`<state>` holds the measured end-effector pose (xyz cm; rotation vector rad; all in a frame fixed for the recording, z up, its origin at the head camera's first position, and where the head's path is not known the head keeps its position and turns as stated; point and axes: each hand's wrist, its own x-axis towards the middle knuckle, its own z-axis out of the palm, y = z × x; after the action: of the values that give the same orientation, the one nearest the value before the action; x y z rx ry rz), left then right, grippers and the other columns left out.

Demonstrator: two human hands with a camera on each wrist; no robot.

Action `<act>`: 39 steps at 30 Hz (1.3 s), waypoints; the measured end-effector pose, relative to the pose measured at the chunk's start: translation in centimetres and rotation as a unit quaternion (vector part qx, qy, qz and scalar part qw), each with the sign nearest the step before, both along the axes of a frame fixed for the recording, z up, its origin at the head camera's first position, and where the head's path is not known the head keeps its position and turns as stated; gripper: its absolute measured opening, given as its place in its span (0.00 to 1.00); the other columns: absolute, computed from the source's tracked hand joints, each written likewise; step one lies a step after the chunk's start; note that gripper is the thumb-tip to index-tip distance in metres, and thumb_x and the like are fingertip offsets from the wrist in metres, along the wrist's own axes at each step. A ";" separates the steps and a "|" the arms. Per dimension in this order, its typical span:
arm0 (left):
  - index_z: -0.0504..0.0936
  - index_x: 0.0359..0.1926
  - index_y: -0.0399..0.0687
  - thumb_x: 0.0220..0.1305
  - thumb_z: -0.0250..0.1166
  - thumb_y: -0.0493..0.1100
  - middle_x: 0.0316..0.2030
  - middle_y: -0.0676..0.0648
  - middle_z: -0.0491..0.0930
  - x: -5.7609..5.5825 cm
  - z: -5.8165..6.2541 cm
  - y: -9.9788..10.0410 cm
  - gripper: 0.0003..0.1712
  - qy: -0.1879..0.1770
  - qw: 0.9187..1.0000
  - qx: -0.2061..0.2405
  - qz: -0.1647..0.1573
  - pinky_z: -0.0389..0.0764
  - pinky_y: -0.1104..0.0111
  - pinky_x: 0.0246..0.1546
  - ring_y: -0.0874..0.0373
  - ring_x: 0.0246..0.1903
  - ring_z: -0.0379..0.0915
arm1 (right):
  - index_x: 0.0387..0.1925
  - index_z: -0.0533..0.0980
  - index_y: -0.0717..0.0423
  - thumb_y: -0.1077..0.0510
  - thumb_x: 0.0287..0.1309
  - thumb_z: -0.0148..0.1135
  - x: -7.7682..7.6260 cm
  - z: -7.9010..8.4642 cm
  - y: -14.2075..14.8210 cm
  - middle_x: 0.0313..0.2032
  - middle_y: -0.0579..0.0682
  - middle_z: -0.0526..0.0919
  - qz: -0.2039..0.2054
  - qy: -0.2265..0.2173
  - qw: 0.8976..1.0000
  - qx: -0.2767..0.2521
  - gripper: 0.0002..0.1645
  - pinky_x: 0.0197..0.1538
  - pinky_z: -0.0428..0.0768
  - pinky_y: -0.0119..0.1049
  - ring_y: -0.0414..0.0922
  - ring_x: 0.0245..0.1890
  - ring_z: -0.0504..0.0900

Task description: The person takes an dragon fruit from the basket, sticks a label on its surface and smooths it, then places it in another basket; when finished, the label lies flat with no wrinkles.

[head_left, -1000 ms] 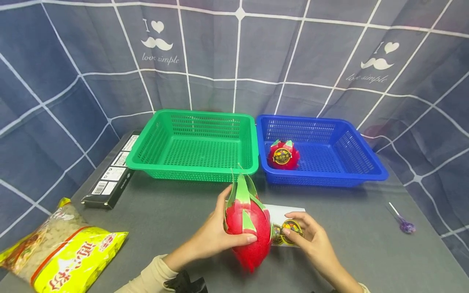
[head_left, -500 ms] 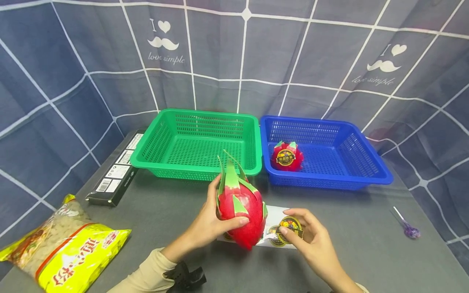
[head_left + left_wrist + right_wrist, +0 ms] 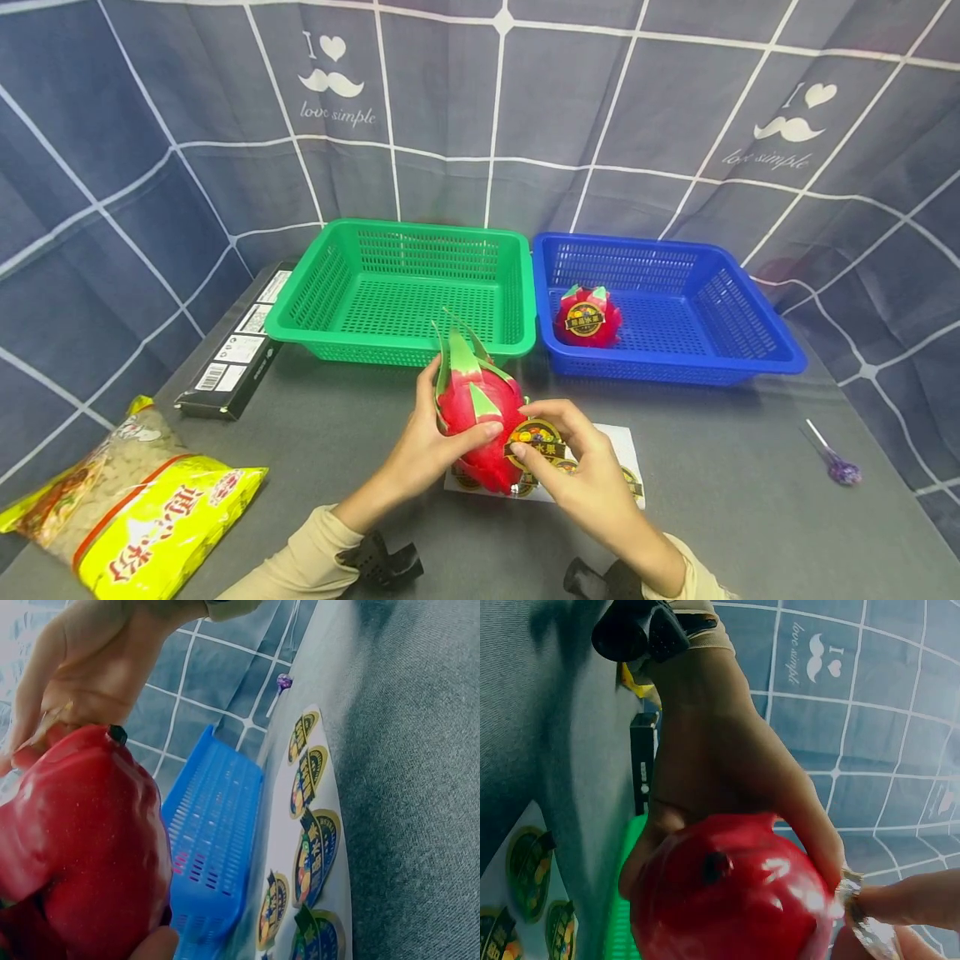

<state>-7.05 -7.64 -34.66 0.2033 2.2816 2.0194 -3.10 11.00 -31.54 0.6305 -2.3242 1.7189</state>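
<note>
My left hand [image 3: 423, 454] grips a red dragon fruit [image 3: 497, 468] with green leaf tips, its thumb across the front. At the fruit's right side, my right hand [image 3: 592, 479] pinches a round black-and-gold sticker [image 3: 537, 434] between thumb and fingers. Seen from the right wrist, the sticker [image 3: 870, 934] meets the edge of the glossy fruit [image 3: 727, 911]; how much of it is stuck down I cannot tell. Beneath the hands lies a white sheet [image 3: 621, 443] bearing several more such stickers, partly covered by fruit and hand.
A green basket [image 3: 401, 343] stands at the back, beside a blue basket [image 3: 675, 363] holding another stickered dragon fruit [image 3: 611, 318]. To the left are a black box [image 3: 234, 367] and a yellow food bag [image 3: 172, 521]. A purple lollipop [image 3: 844, 472] lies far right.
The right hand has lifted a sticker off the sheet and brought it left to the fruit. The left hand has shifted the fruit slightly left and tilted it.
</note>
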 end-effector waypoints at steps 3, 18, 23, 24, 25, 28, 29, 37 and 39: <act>0.43 0.66 0.64 0.43 0.70 0.52 0.54 0.45 0.68 0.0 -0.1 0.0 0.55 -0.003 1.000 0.002 0.008 0.81 0.62 0.41 0.51 0.49 0.71 | 0.46 0.72 0.48 0.61 0.49 0.66 -0.1 0.0 -0.5 0.39 0.44 0.82 0.002 0.029 0.999 0.039 0.20 0.44 0.78 0.30 0.37 0.39 0.81; 0.45 0.65 0.64 0.44 0.71 0.53 0.51 0.46 0.70 0.0 -0.2 0.0 0.53 -0.004 0.999 -0.025 0.021 0.81 0.64 0.39 0.53 0.45 0.73 | 0.43 0.72 0.48 0.63 0.44 0.68 -0.2 0.2 -1.5 0.39 0.39 0.82 -0.009 0.102 0.980 0.173 0.23 0.44 0.80 0.33 0.33 0.39 0.79; 0.45 0.66 0.63 0.43 0.71 0.53 0.51 0.45 0.70 0.0 -0.4 0.0 0.54 -0.001 0.999 -0.036 0.025 0.81 0.64 0.40 0.52 0.46 0.72 | 0.41 0.71 0.50 0.64 0.44 0.67 -0.2 0.1 -1.5 0.38 0.40 0.81 0.002 0.132 0.975 0.178 0.21 0.45 0.79 0.30 0.34 0.39 0.80; 0.45 0.66 0.62 0.43 0.71 0.53 0.51 0.44 0.70 0.0 -0.4 0.0 0.55 0.001 0.999 -0.038 0.027 0.80 0.64 0.40 0.52 0.46 0.72 | 0.41 0.71 0.51 0.64 0.44 0.67 -0.2 0.1 -1.5 0.37 0.40 0.81 0.003 0.143 0.973 0.180 0.20 0.45 0.79 0.28 0.34 0.38 0.80; 0.44 0.66 0.61 0.42 0.71 0.53 0.52 0.43 0.70 0.0 -0.5 0.0 0.56 0.002 0.999 -0.042 0.029 0.80 0.64 0.41 0.52 0.46 0.72 | 0.40 0.71 0.52 0.64 0.43 0.67 -0.2 0.0 -1.5 0.37 0.41 0.81 0.004 0.154 0.971 0.183 0.20 0.45 0.78 0.27 0.34 0.38 0.80; 0.44 0.67 0.62 0.42 0.71 0.52 0.51 0.43 0.70 0.1 -0.5 0.1 0.57 0.002 0.998 -0.048 0.037 0.80 0.64 0.41 0.52 0.46 0.73 | 0.39 0.72 0.53 0.64 0.43 0.67 -0.2 -0.2 -1.6 0.36 0.41 0.80 0.004 0.185 0.964 0.190 0.19 0.46 0.77 0.23 0.34 0.37 0.80; 0.44 0.67 0.62 0.42 0.72 0.52 0.51 0.44 0.71 0.1 -0.5 0.2 0.57 0.001 0.998 -0.048 0.038 0.80 0.64 0.41 0.52 0.46 0.73 | 0.39 0.72 0.54 0.65 0.43 0.67 -0.3 -0.2 -1.6 0.35 0.41 0.80 0.004 0.193 0.962 0.192 0.19 0.45 0.77 0.23 0.34 0.37 0.79; 0.43 0.67 0.62 0.41 0.72 0.51 0.51 0.45 0.70 0.0 -0.6 0.3 0.57 -0.004 0.998 -0.047 0.046 0.80 0.64 0.40 0.52 0.47 0.72 | 0.41 0.72 0.54 0.62 0.44 0.67 -0.3 -0.6 -1.6 0.38 0.42 0.79 0.004 0.198 0.957 0.213 0.19 0.46 0.77 0.24 0.33 0.40 0.78; 0.44 0.67 0.62 0.41 0.72 0.51 0.51 0.45 0.70 0.0 -0.6 0.3 0.57 -0.004 0.998 -0.047 0.047 0.81 0.64 0.39 0.52 0.46 0.72 | 0.43 0.72 0.54 0.61 0.44 0.68 -0.4 -0.7 -1.5 0.39 0.43 0.80 0.007 0.208 0.955 0.213 0.21 0.47 0.77 0.26 0.35 0.41 0.79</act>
<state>-7.04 -7.35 -35.28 0.0827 2.4159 1.9448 -3.53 9.46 -32.24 0.9718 -2.3744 0.9565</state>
